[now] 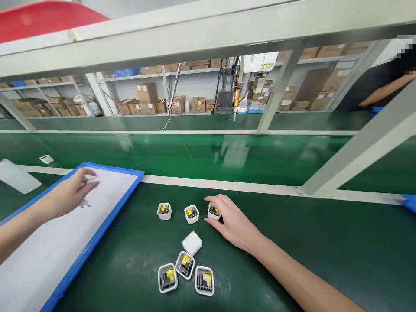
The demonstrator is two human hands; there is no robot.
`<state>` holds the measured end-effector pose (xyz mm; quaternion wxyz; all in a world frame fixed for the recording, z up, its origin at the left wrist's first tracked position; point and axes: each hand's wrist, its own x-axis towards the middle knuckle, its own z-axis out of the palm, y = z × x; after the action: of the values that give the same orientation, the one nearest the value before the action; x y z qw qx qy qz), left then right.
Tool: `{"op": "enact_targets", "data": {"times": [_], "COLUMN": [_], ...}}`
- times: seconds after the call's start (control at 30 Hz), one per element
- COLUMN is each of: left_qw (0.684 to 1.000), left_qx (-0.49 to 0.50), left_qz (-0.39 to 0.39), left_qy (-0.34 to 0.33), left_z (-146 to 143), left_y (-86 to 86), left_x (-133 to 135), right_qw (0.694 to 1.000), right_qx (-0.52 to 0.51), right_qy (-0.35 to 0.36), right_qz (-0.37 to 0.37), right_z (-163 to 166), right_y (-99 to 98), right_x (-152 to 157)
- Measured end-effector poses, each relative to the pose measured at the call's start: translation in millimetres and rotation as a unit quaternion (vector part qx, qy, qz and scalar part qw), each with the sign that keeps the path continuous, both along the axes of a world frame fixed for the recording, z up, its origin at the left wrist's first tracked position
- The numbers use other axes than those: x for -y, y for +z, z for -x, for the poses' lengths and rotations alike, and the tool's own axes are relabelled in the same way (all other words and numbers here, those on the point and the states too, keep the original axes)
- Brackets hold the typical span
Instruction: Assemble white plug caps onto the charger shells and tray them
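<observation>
Several small white square housings with yellow and black parts inside stand on the green table. My right hand (232,221) is closed around the rightmost housing (213,211) of a row of three; the other two (191,214) (164,211) stand to its left. Nearer me lie three more open housings (186,264) and one white housing turned closed side up (192,243). My left hand (75,190) hovers over a blue-rimmed white tray (107,216), fingers curled round a small white piece (88,178), blurred by motion.
A green conveyor belt (208,151) runs behind a white rail, with one white housing (46,159) on it at far left. A grey metal frame (357,147) slants down at right. Another person's arm (383,93) shows at the far right. Shelves of cardboard boxes fill the background.
</observation>
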<state>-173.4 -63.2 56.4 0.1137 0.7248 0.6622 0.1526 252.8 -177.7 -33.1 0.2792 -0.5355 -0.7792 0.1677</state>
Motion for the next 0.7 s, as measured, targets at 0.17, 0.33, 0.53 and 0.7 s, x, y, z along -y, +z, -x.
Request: {"op": "enact_targets", "data": {"times": [0.17,0.33,0.53,0.7], "left_qw": [0.95,0.866,0.859,0.889], "left_qx": [0.161,0.244,0.228,0.112], "left_qz": [0.058,0.181,0.24,0.204], "left_qy": [-0.259,-0.397,-0.389,-0.395], "left_z": [-154.5,-263.7,-266.2,-241.8], "left_y": [23.7,0.8,-3.7,9.9], "left_x": [13.2,34.5,29.5,19.4], "right_qw": [0.995,0.974,0.956,0.934], "right_qx": [-0.087,-0.17,-0.274,-0.343], "right_qy": [-0.011,-0.023,-0.06,-0.095], "right_qz": [-0.042,-0.145,-0.085,-0.046], "right_z": [-11.5,-16.7,-20.9,-23.2], "right_y": [7.7,8.9,-5.1,-4.6], "right_x": [-1.2,-1.4,-7.2,-11.3]}}
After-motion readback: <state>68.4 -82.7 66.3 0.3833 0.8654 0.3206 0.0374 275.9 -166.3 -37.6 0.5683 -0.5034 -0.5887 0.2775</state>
